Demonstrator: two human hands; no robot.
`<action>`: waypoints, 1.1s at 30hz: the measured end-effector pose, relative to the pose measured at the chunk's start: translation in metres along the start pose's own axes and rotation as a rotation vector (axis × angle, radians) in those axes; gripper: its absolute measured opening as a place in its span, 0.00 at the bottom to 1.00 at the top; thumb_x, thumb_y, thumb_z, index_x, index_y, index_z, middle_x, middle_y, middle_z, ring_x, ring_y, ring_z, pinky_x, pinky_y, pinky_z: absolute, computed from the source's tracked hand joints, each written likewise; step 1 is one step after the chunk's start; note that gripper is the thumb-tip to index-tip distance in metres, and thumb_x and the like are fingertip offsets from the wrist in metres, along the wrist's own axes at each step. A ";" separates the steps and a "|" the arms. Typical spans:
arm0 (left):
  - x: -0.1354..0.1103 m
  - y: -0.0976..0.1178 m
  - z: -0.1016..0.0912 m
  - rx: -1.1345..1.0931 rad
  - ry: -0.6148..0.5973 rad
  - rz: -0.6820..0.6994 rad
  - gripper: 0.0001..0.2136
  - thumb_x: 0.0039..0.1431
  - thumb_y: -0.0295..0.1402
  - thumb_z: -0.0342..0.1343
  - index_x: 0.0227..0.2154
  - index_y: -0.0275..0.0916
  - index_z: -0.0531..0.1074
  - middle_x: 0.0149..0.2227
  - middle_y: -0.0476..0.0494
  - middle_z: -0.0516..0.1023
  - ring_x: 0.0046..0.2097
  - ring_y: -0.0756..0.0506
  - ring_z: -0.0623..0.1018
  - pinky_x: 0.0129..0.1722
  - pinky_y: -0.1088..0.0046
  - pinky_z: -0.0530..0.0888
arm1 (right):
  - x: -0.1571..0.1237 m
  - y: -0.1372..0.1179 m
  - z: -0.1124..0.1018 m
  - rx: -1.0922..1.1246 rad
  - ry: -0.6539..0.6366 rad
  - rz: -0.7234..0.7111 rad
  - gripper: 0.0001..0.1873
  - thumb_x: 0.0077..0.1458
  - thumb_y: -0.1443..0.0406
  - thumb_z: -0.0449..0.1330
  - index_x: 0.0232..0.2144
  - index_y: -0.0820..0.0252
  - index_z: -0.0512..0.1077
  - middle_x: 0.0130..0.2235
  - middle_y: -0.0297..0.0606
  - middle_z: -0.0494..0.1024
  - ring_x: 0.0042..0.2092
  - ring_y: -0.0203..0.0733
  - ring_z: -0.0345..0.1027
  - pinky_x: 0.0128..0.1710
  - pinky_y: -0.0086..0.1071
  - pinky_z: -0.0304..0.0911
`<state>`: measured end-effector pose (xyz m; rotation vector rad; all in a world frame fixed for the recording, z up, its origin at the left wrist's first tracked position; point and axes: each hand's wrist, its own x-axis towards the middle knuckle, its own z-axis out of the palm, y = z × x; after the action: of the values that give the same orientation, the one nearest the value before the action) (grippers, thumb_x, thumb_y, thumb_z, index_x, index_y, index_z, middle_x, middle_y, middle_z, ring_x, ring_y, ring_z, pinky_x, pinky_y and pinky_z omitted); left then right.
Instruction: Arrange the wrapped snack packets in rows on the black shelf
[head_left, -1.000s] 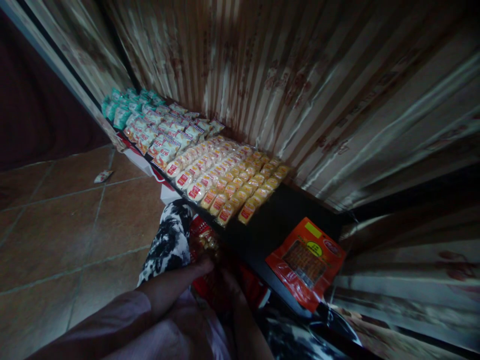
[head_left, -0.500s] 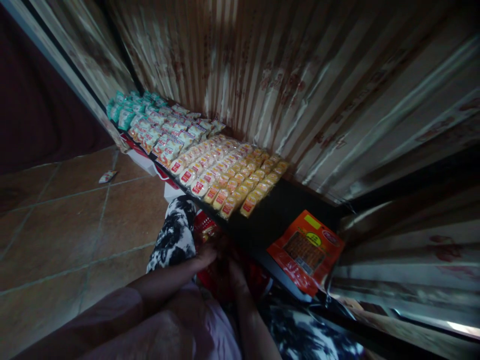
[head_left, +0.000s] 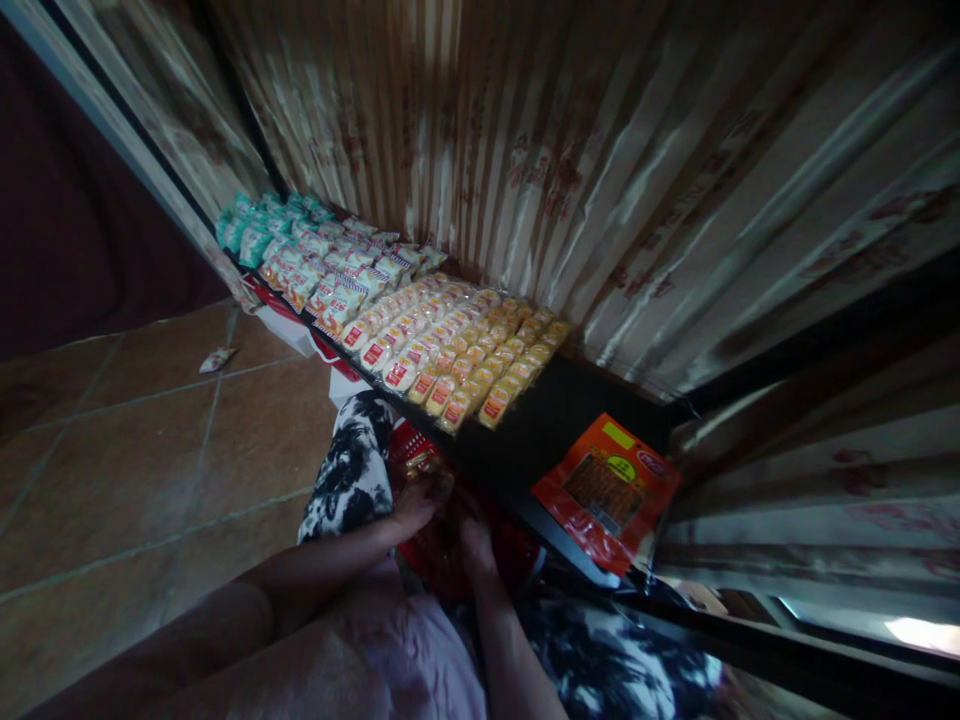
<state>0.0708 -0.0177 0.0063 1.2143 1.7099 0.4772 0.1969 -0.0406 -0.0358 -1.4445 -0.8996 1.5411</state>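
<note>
My left hand [head_left: 421, 502] and my right hand [head_left: 472, 537] are close together, reaching down into a red basket [head_left: 409, 440] between my knees. Small wrapped items with a golden sheen [head_left: 421, 464] lie in the basket beside my left hand. Deep shadow hides the fingertips of both hands, so I cannot make out what they touch or hold. Just beyond the basket is a black shelf [head_left: 555, 400]. On it, near my right hand, lies a flat orange snack bag [head_left: 607, 490] with a yellow label.
Rows of yellow-wrapped snacks [head_left: 499, 365], white-wrapped snacks [head_left: 420, 335], white-and-red packets [head_left: 337, 285] and green packets [head_left: 259, 235] cover the shelf leftward. A pleated curtain [head_left: 465, 150] hangs behind. One small packet [head_left: 217, 360] lies on the tiled floor [head_left: 150, 450].
My left hand has risen slightly and shifted right, over the basket's contents. My right hand stays nearly in place. The view has tilted slightly; the shelf goods look unchanged.
</note>
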 end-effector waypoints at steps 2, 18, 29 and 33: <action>-0.002 0.002 0.000 0.004 0.006 -0.016 0.15 0.55 0.36 0.51 0.43 0.40 0.74 0.46 0.45 0.77 0.51 0.43 0.72 0.50 0.72 0.66 | -0.001 -0.002 0.002 0.053 0.012 0.059 0.24 0.44 0.56 0.54 0.44 0.56 0.72 0.46 0.41 0.76 0.46 0.46 0.71 0.42 0.35 0.67; -0.005 -0.002 0.003 -0.005 0.023 -0.055 0.15 0.52 0.37 0.54 0.42 0.39 0.73 0.42 0.44 0.78 0.46 0.44 0.75 0.43 0.75 0.68 | -0.002 -0.004 0.000 0.045 0.025 0.001 0.22 0.43 0.55 0.57 0.41 0.58 0.74 0.43 0.42 0.78 0.45 0.45 0.71 0.43 0.33 0.65; -0.011 0.003 0.001 -0.241 0.004 -0.165 0.08 0.52 0.31 0.49 0.30 0.37 0.73 0.34 0.46 0.77 0.40 0.46 0.75 0.40 0.74 0.69 | -0.005 -0.007 0.002 0.069 0.008 -0.003 0.21 0.43 0.55 0.59 0.39 0.59 0.75 0.40 0.41 0.79 0.42 0.45 0.71 0.42 0.34 0.65; -0.013 0.006 0.002 -0.394 -0.011 -0.252 0.08 0.52 0.31 0.47 0.30 0.37 0.71 0.29 0.48 0.76 0.34 0.48 0.75 0.35 0.75 0.69 | -0.006 -0.011 0.002 0.128 0.007 0.005 0.20 0.42 0.57 0.60 0.39 0.59 0.74 0.41 0.41 0.78 0.43 0.46 0.71 0.43 0.34 0.64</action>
<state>0.0762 -0.0276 0.0158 0.7083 1.6345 0.6159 0.1964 -0.0413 -0.0230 -1.3612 -0.7793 1.5673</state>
